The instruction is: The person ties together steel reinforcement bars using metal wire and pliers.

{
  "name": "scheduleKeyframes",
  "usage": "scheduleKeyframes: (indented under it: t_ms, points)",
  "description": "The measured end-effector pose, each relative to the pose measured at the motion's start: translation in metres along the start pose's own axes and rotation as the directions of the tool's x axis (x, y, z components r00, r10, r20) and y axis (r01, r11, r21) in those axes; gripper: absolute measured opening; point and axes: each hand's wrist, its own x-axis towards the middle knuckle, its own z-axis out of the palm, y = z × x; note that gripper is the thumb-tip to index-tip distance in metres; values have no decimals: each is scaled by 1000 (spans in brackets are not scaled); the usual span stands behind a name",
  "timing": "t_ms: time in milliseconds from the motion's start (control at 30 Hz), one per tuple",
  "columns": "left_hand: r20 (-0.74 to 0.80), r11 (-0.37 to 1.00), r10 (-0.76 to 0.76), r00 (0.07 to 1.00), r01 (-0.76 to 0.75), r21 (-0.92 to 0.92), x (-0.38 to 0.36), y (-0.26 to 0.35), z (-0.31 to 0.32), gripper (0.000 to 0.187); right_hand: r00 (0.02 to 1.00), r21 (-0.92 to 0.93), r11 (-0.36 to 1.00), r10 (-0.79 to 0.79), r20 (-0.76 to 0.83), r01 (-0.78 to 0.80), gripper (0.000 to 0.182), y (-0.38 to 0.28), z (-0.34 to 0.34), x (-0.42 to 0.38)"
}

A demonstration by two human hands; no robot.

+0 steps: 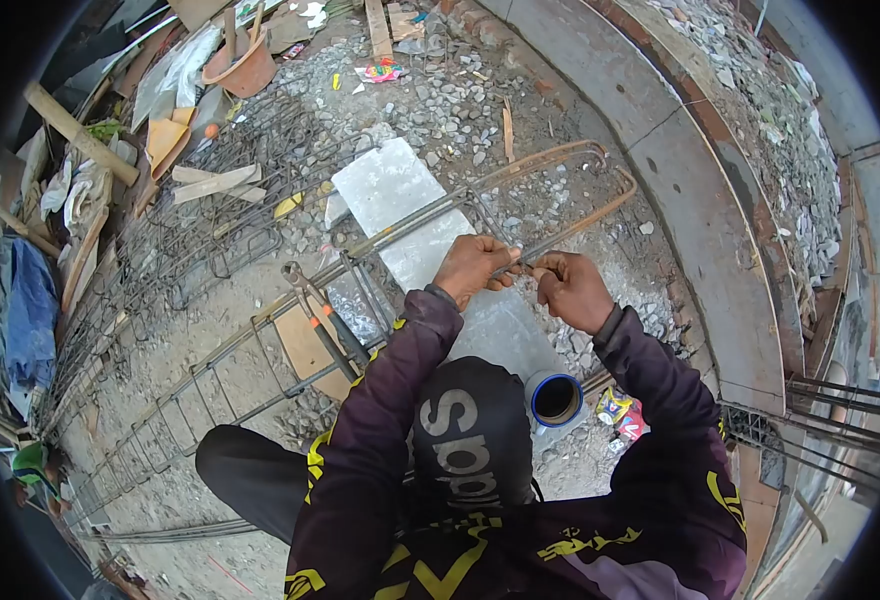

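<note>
My left hand [476, 268] is closed around a steel stirrup at the near end of a long rebar cage [250, 326]. Close beside it, my right hand [572, 291] has thumb and fingers pinched together at the same joint; whatever lies between them is too small to make out. Rusty hooked bar ends [615, 200] stick out past my hands. A pair of pincers [318, 326] with orange and dark handles rests against the cage, left of my left forearm. Beneath the bars lies a pale grey slab [400, 195].
A blue-rimmed mug [557, 399] with dark liquid stands by my knee, near crumpled colourful wrappers [620, 412]. An orange bucket [239, 66] sits at the back left. More rebar cages [250, 150] and wood scraps cover the left. A concrete edge [670, 160] curves along the right.
</note>
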Motion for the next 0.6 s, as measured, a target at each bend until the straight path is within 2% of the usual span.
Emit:
scheduleKeyframes:
  t_ms: [33, 67, 167, 200, 333, 433, 533, 600]
  points:
    - [-3, 1000, -8, 1000, 8, -16, -2, -1, 1, 26, 996, -90, 993, -85, -29, 82, 19, 3, 3, -7]
    - [-17, 1000, -2, 1000, 1, -18, -2, -2, 1, 25, 977, -316, 933, -202, -64, 172, 17, -9, 4, -16]
    - [-3, 999, 37, 999, -36, 37, 0, -6, 0, 27, 964, -510, 829, -267, 0, 230, 13, -19, 22, -21]
    - [-11, 998, 51, 999, -50, 43, 0, -7, 0, 27, 944, -600, 744, -325, 62, 296, 14, -18, 24, -15]
    - [-6, 1000, 22, 1000, -22, 12, 1, -5, -2, 27, 888, -746, 492, -335, 315, 450, 24, -35, 11, 8]
    - [5, 997, 1, 1000, -1, -78, 2, -6, -2, 30, 792, -730, 312, -298, 533, 608, 12, -53, -4, 31]
    - [56, 977, -17, 998, 28, -211, 5, -9, -7, 36, 736, -607, 420, -438, 516, 675, 14, -52, -14, 54]
    - [73, 963, -53, 996, 71, -260, 3, -8, -10, 39, 772, -523, 567, -472, 426, 636, 16, -39, -17, 64]
